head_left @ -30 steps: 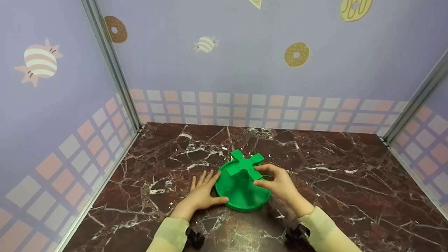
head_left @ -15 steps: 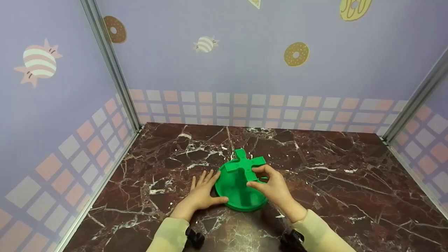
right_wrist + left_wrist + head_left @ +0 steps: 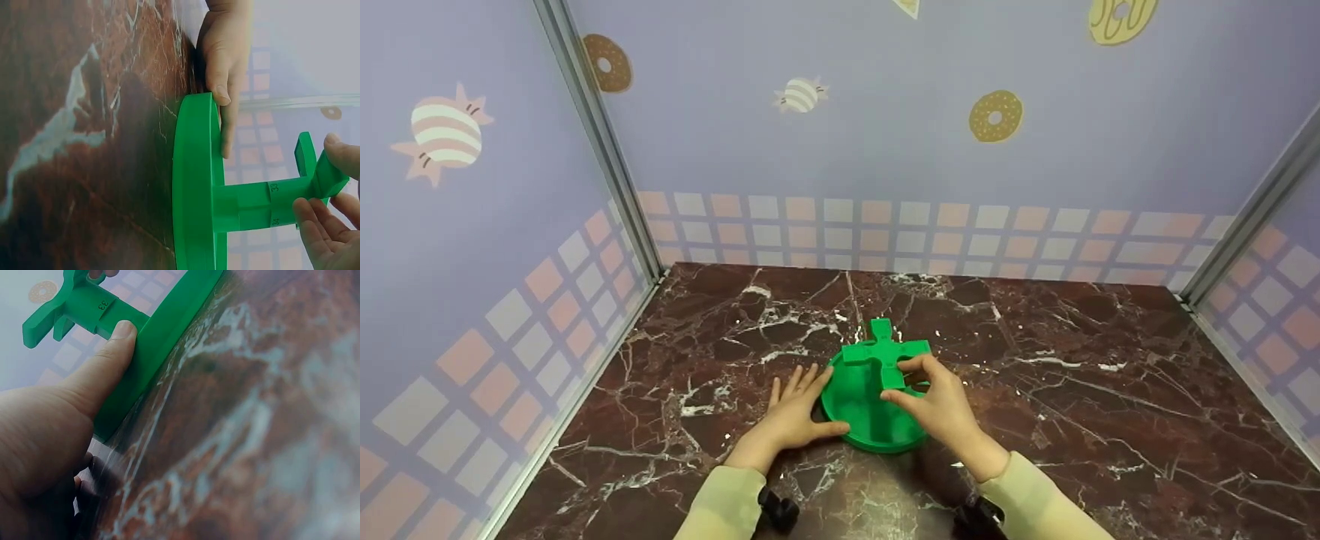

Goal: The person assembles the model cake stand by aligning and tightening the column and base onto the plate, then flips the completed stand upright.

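Observation:
A green cross-shaped piece [image 3: 887, 349] tops a short column that rises from a round green base [image 3: 861, 411] with a raised rim. In the right wrist view the column [image 3: 253, 205] bears the printed numbers 33 and 34. My right hand [image 3: 941, 401] pinches the cross's near arm between thumb and fingers. On the left, my left hand [image 3: 791, 418] lies spread against the base, thumb and fingertips touching its rim. The left wrist view has the left thumb [image 3: 104, 363] stretched along the base's rim, close to the column's foot.
The base stands on a dark red marbled table [image 3: 720, 442]. Pale purple panels [image 3: 885, 135] with pink and white squares and printed sweets enclose the back and both sides. Metal posts [image 3: 607, 150] mark the corners. Black straps with cameras [image 3: 777, 510] sit at both wrists.
The cross-shaped piece has turned clockwise as seen from above, its near arm swinging left. My right hand has moved left with it. The left hand and the base have stayed put.

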Demonstrator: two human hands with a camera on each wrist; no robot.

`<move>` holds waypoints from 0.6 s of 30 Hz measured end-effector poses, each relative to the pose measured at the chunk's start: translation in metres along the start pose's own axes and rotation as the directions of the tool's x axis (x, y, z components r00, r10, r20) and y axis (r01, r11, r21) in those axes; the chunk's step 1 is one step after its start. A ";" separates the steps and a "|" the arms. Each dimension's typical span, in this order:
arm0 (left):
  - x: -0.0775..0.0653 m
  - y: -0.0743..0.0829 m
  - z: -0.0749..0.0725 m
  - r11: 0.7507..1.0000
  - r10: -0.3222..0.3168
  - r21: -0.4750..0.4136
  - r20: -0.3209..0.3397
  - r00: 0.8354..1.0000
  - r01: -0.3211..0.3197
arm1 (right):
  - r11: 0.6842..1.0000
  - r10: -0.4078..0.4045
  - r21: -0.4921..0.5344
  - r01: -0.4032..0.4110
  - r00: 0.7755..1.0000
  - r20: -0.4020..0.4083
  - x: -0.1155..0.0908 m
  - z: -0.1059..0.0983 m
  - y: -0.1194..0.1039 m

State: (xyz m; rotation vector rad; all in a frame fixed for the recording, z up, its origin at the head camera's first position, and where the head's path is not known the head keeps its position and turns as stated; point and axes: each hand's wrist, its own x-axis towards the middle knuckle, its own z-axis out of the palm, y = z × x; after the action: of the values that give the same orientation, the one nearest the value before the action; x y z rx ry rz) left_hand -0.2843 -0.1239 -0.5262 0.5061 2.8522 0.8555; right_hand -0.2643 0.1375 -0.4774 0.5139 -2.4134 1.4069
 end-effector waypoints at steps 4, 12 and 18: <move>-0.001 0.001 0.000 1.000 0.005 0.004 -0.001 1.000 -0.005 | 1.000 0.003 0.008 -0.003 1.000 0.009 0.001 -0.007 0.001; -0.001 0.001 -0.001 1.000 0.009 -0.014 0.011 1.000 -0.009 | 0.999 -0.027 -0.029 0.025 0.995 -0.091 0.010 -0.029 0.001; -0.001 0.001 -0.002 1.000 0.012 -0.005 0.005 1.000 -0.012 | 0.999 0.013 -0.045 -0.017 0.996 -0.092 0.026 -0.041 0.015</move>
State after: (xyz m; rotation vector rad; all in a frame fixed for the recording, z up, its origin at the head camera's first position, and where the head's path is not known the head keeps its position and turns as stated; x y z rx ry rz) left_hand -0.2837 -0.1238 -0.5241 0.5251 2.8445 0.8617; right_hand -0.2910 0.1770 -0.4586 0.4115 -2.3757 1.3473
